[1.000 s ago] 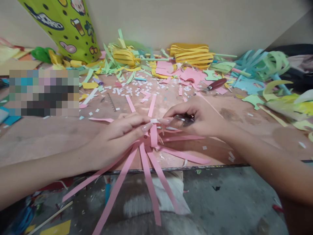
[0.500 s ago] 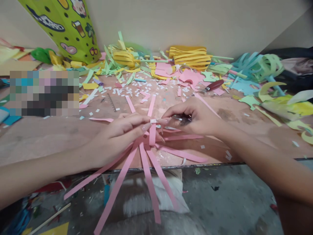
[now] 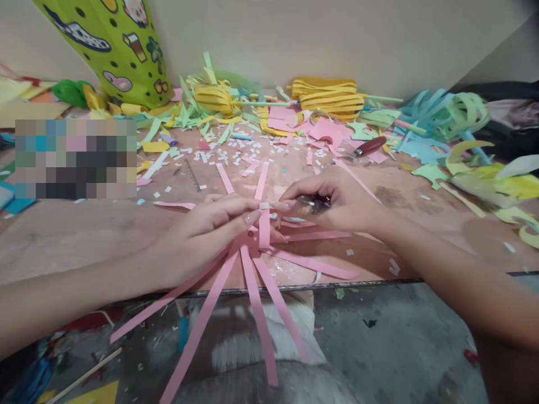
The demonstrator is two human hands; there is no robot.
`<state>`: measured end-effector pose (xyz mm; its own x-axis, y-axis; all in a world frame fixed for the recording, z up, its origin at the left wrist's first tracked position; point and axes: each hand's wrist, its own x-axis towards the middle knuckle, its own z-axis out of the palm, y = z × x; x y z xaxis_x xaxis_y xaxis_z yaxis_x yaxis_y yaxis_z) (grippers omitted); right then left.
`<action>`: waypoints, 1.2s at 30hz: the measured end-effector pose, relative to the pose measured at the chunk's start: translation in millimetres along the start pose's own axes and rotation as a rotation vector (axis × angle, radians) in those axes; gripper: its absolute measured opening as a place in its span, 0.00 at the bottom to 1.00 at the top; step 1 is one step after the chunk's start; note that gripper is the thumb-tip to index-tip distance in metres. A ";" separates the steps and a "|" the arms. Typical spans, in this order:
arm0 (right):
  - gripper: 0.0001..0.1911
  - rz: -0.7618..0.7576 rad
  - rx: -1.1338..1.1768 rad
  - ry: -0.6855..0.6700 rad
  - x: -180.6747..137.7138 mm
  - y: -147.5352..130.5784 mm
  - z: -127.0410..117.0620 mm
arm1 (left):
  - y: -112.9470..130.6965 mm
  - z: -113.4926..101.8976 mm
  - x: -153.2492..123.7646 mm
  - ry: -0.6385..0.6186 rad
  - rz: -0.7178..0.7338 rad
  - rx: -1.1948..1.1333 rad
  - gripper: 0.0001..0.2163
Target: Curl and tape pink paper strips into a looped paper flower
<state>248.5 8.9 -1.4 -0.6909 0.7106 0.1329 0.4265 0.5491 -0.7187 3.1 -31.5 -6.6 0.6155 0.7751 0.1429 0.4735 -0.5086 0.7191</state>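
Whoever's at the table (image 3: 88, 235) has both hands busy, meeting just above a many-armed pink paper star (image 3: 249, 244) at the near edge, middle of the scene. A few of its strips hang right over the edge toward the floor (image 3: 400, 331). One pink strip (image 3: 264, 231) stands bent up from the centre, with a small white piece (image 3: 264, 206) at its top. The left hand (image 3: 210, 224) has that strip pinched between thumb and fingers. The right hand (image 3: 337, 202) is curled around a dark metal tool (image 3: 318, 205), maybe scissors, with its fingertips right up by the white piece; can't tell if they're gripping it or just pressing.

Behind that it's pretty messy: white snippets (image 3: 236, 148) everywhere, a red-handled knife (image 3: 370, 147) on the far right side, two fringed yellow paper pieces (image 3: 327, 99) farther back, and a bright green patterned bag (image 3: 113, 50) far left.
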 end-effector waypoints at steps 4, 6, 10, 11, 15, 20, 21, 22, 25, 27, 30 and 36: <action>0.10 -0.006 0.024 0.002 0.4 -0.2 0.4 | 2.5 -0.8 -0.1 -0.004 -0.029 -0.005 0.19; 0.10 -0.017 0.037 -0.004 0.6 -0.1 0.0 | 3.3 -0.3 0.4 0.000 -0.058 -0.019 0.19; 0.09 -0.051 0.000 0.010 0.6 0.5 -1.2 | 4.4 1.4 1.8 -0.001 -0.103 -0.082 0.19; 0.09 -0.047 -0.016 0.017 0.5 0.5 -1.4 | 4.8 1.4 2.0 -0.011 -0.101 -0.104 0.20; 0.08 -0.036 -0.014 0.013 0.6 -0.6 -1.4 | 6.0 0.0 2.0 -0.062 -0.059 -0.171 0.19; 0.07 -0.050 -0.001 -0.007 1.0 -1.4 -2.2 | 6.6 -1.4 1.6 -0.060 -0.057 -0.202 0.18; 0.07 -0.049 0.000 -0.009 1.1 -1.5 -2.6 | 6.9 -1.5 1.6 -0.059 -0.070 -0.217 0.18; 0.07 -0.048 0.003 -0.012 1.1 -1.7 -2.9 | 7.4 -1.6 1.6 -0.056 -0.086 -0.233 0.17; 0.08 -0.045 0.007 -0.021 1.0 -2.2 -3.6 | 8.8 -1.3 1.8 -0.034 -0.121 -0.285 0.16; 0.08 -0.049 0.001 -0.022 1.0 -2.3 -3.7 | 9.3 -0.8 1.8 -0.022 -0.118 -0.307 0.15; 0.08 -0.057 -0.004 -0.023 1.2 -1.9 -3.9 | 9.4 -0.6 1.6 -0.025 -0.120 -0.327 0.15; 0.08 -0.061 -0.037 -0.027 1.3 -0.7 -4.7 | 9.5 -1.8 1.7 -0.047 -0.146 -0.326 0.15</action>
<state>250.1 11.5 2.5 -0.7317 0.6633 0.1571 0.4036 0.6072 -0.6844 7.4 -34.3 1.7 0.5880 0.8089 -0.0032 0.3376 -0.2418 0.9097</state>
